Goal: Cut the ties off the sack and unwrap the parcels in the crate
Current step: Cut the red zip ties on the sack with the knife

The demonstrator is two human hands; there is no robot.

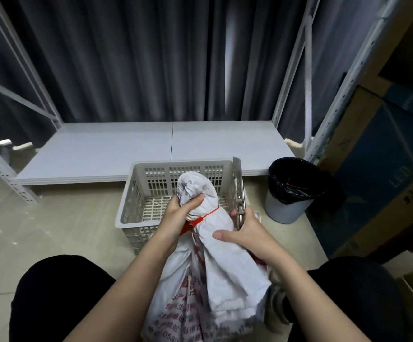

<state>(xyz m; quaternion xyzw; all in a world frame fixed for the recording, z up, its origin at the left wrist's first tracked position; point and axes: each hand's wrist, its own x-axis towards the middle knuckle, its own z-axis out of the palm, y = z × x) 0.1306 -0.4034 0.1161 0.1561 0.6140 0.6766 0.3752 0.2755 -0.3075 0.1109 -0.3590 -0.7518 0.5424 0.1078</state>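
A white woven sack [222,275] with red print stands between my knees, its neck bunched and bound by a red plastic tie [200,219]. My left hand [178,213] grips the gathered neck just above the tie. My right hand [244,233] rests against the sack's right side and holds metal scissors [239,193], their blades pointing up past the crate's right wall. Behind the sack sits a grey perforated plastic crate [136,193]; the part of its floor that shows is bare.
A grey bin with a black liner [291,193] stands right of the crate, a red tie lying in it. A low white shelf board [126,149] spans the back under dark curtains. Cardboard boxes [385,156] stack up at the right. My dark-clad knees frame the sack.
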